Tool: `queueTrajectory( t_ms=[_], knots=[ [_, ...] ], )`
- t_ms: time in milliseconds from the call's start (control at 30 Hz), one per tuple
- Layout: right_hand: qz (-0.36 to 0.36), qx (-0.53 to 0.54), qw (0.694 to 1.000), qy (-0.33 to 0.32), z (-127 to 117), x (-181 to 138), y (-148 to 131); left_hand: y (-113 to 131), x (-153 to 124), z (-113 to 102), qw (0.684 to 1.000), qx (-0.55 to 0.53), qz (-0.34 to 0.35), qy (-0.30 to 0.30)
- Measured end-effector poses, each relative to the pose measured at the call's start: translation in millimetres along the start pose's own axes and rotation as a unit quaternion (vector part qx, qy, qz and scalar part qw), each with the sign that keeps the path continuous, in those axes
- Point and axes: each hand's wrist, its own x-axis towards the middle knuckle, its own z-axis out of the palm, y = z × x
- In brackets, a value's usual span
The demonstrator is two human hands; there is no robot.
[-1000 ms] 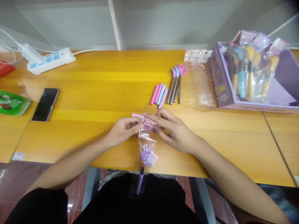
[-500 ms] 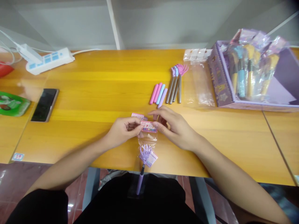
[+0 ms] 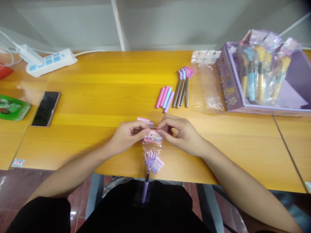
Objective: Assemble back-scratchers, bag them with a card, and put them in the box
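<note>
Between my hands is a printed pink header card [image 3: 153, 136] at the top of a clear plastic bag [image 3: 152, 147]. My left hand [image 3: 130, 136] pinches its left edge. The thumb and fingers of my right hand [image 3: 181, 132] are closed at its upper right corner. Inside the bag, a purple hand-shaped back scratcher [image 3: 150, 158] lies with its claw up and its handle hanging past the table edge over my lap. A small tag [image 3: 157, 165] sits beside the claw. Behind my fingertips lie more printed cards [image 3: 143, 121], partly hidden.
Coloured handle sleeves [image 3: 165, 97] and metal back scratcher rods [image 3: 181, 90] lie beyond my right hand. Flat clear bags [image 3: 206, 82] rest beside a purple box [image 3: 230, 87] of bagged scratchers. At left are a phone [image 3: 46, 109], a green packet [image 3: 13, 108] and a power strip [image 3: 52, 62].
The header card has tipped and shifted slightly toward me. My right fingers, apart before, have closed in at its upper right corner. My left hand stays nearly still.
</note>
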Motion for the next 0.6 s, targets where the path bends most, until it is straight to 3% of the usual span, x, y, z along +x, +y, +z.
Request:
queueTrajectory(
  t_ms=[600],
  knots=[
    [-0.014,0.000,1.000,0.015,3.3,1.7,-3.3,-7.1,-2.3,0.5,1.000,0.004,0.012,-0.027]
  ],
)
